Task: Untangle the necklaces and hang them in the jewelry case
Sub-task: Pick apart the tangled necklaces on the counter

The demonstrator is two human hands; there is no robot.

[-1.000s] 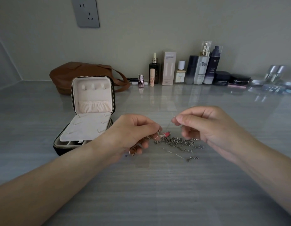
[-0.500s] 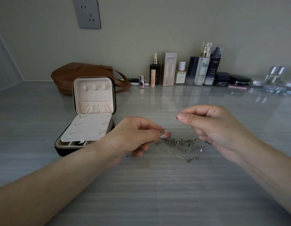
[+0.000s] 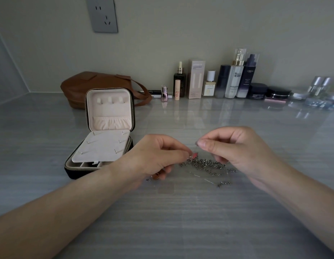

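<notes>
At the middle of the grey table [image 3: 181,221], the left hand [image 3: 156,156] has its fingers curled, and thumb and forefinger pinch the left end of the necklaces [image 3: 207,164] right at a small pink charm [image 3: 193,156]. The right hand [image 3: 235,148] hovers just above the right side of the heap with its fingers curled and thumb and forefinger pressed tip to tip. Any strand between them is too fine to make out, so I cannot tell whether it holds anything.

The necklaces lie between the two hands as one loose knot of dull silver links, bunched thickest in the middle and straggling towards the right. A thinner strand with tiny spaced beads trails towards the viewer and ends in a short clump of links [image 3: 223,184] lying flat on the table.

To the left, close to the left forearm, the jewelry case [image 3: 110,109] stands open. Its lid is upright, showing three pale hooks above a gathered pouch, and a pale insert panel with small tabs lies tilted over the base. Nothing hangs in it yet.

Behind the case sits a brown bag [image 3: 78,85], and a row of cosmetic bottles [image 3: 233,79] lines the wall to the right. A grey wall socket [image 3: 102,14] is mounted above.
</notes>
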